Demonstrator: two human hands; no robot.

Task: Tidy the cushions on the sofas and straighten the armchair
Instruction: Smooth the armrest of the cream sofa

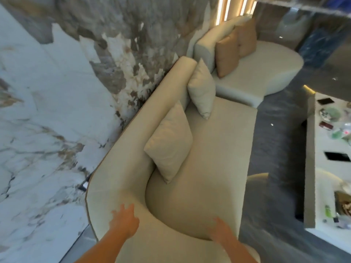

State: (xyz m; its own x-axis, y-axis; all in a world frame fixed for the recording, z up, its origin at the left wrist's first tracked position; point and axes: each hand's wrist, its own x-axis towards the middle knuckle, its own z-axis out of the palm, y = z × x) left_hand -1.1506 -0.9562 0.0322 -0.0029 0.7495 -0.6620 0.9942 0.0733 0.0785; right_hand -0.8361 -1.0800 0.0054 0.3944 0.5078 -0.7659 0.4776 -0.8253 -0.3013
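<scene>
Fingers (131, 206) spreading wide, holding nothing, above the near sofa (218, 149).
Both hands, left hand (124, 223) and right hand (221, 231), are reaching toward the cream cushion (169, 143) leaning on the backrest, likely to straighten it.

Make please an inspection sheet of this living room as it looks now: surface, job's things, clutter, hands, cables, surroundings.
Surface: cream sofa, seat bare.
Job's things: two cream cushions, near and far, lean on its backrest; two tan cushions stand on the second sofa. Armchair: nothing seen.
Clutter: small items, too blurred to name, on the low white table.
Hands: left hand and right hand open, empty, over the curved sofa end.
Cables: nothing seen.
Surroundings: marble wall, dark floor.
</scene>
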